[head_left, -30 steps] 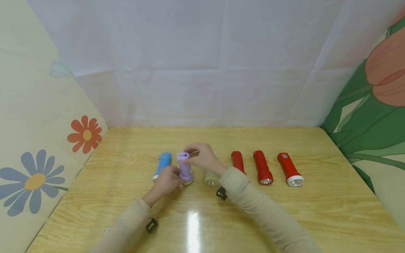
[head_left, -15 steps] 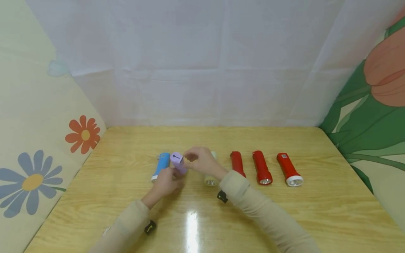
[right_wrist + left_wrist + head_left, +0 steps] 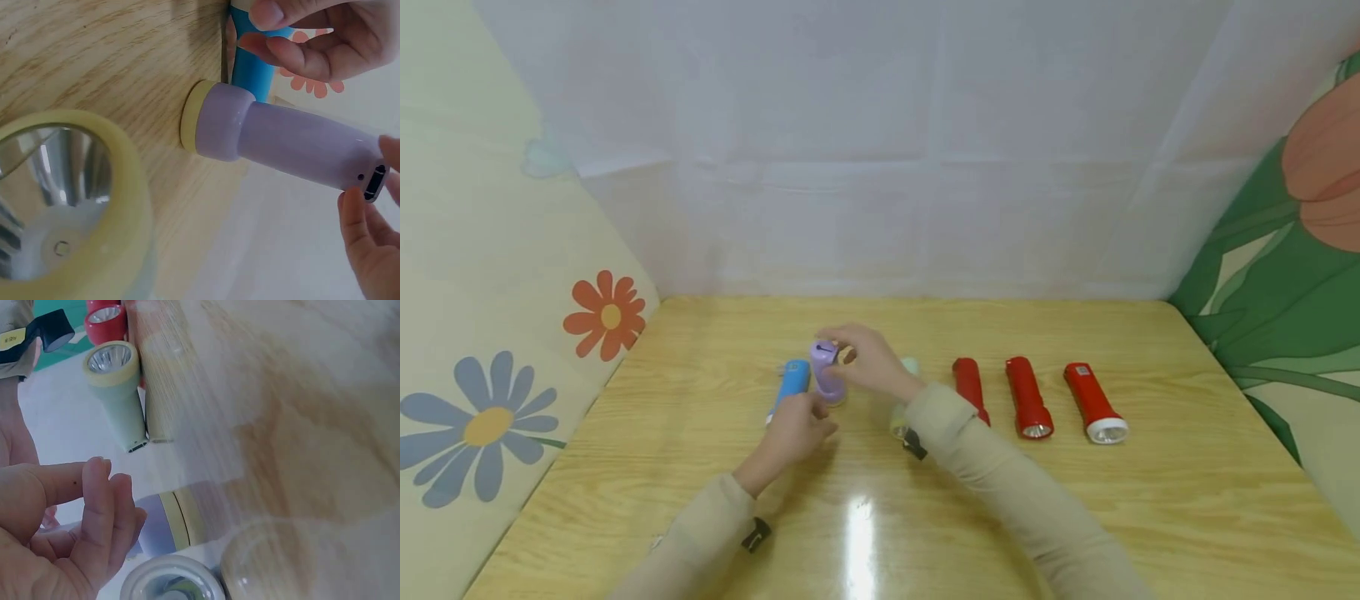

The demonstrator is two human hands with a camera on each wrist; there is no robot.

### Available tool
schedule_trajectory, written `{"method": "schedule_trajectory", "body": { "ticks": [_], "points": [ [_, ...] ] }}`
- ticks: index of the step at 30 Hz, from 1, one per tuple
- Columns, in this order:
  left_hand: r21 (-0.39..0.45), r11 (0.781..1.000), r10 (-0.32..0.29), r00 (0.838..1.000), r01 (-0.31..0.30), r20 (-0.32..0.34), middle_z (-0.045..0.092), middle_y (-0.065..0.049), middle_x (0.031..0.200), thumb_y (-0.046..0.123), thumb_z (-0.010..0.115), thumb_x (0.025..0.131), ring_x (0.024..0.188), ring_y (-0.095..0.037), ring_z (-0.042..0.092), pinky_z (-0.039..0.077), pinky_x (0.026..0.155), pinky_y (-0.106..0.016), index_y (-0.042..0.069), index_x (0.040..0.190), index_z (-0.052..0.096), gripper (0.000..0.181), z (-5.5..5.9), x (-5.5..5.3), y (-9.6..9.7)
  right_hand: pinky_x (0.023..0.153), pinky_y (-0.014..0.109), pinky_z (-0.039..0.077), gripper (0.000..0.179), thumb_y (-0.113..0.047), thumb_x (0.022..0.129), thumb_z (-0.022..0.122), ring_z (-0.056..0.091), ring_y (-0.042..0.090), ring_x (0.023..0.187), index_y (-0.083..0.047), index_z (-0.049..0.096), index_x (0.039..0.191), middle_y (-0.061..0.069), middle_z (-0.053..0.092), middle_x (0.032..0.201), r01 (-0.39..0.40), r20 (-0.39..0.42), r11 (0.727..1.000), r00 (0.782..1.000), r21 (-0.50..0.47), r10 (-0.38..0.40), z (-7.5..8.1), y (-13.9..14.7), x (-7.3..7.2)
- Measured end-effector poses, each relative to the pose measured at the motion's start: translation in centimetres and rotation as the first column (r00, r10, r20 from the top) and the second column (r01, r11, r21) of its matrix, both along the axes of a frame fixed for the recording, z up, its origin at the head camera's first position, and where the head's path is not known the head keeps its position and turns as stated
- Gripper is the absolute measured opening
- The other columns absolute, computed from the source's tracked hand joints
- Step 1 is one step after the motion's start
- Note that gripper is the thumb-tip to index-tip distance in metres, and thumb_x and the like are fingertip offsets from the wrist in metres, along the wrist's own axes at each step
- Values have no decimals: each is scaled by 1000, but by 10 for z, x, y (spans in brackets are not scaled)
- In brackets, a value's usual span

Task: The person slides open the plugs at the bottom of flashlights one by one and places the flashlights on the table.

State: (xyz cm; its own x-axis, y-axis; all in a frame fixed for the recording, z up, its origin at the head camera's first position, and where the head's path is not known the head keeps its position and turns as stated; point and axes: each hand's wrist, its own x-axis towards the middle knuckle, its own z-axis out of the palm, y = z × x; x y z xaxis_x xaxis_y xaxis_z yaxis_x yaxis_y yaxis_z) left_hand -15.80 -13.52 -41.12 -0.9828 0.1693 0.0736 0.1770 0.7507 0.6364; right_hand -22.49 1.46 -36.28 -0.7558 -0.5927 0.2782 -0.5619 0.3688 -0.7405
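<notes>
A purple flashlight [image 3: 829, 385] with a cream head ring stands head down on the table, tilted slightly. My right hand [image 3: 867, 360] pinches its tail end between thumb and fingers; a black slot shows there in the right wrist view. My left hand [image 3: 792, 431] holds nothing. Its fingers [image 3: 100, 506] are loosely bent in front of the purple flashlight, and it covers part of a blue flashlight [image 3: 793, 381] lying just to the left. Right of the purple one lies a pale green flashlight [image 3: 122, 403] with a yellow rim, largely hidden by the right forearm in the head view.
Three red flashlights lie in a row to the right: one half behind the right sleeve [image 3: 967, 385], one in the middle [image 3: 1028, 398], and a white-rimmed one [image 3: 1092, 404]. A white cloth [image 3: 887, 208] hangs behind the wooden table [image 3: 1000, 517].
The purple flashlight tipped toward the blue one, then came more upright and farther back. My left hand has let go of its head end; my right hand has moved back and grips the tail.
</notes>
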Motion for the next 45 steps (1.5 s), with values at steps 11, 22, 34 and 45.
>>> {"method": "schedule_trajectory", "body": {
  "ticks": [11, 22, 34, 45],
  "points": [
    [86, 996, 16, 996, -24, 85, 61, -8, 68, 2, 68, 74, 49, -12, 55, 47, 46, -23, -5, 82, 63, 12, 2, 1, -1, 74, 31, 51, 37, -2, 77, 69, 58, 20, 92, -1, 60, 113, 10, 63, 107, 68, -90, 994, 994, 85, -60, -3, -3, 3],
    [170, 981, 68, 989, -89, 128, 60, -20, 87, 5, 66, 80, 48, -17, 57, 49, 44, -24, -9, 104, 50, 32, 6, -6, 0, 73, 24, 49, 37, -10, 78, 70, 58, 21, 92, 2, 59, 111, 12, 62, 105, 177, -188, 976, 970, 130, -151, -4, -1, 18],
    [28, 997, 71, 997, -70, -25, 62, -22, 98, 22, 67, 81, 86, -32, 60, 52, 68, -38, -7, 110, 53, 43, 4, -20, 6, 78, 31, 47, 36, -16, 77, 72, 57, 24, 91, 1, 61, 107, 12, 63, 102, 261, -208, 959, 950, 115, -234, -4, 2, 28],
    [59, 996, 67, 997, -64, -41, 61, -18, 88, 20, 68, 81, 57, -17, 53, 47, 51, -26, -7, 100, 53, 36, 4, -24, 8, 76, 28, 48, 39, -18, 75, 74, 58, 24, 91, 1, 60, 108, 11, 62, 103, 246, -127, 967, 963, 64, -237, -7, 6, 27]
  ]
}}
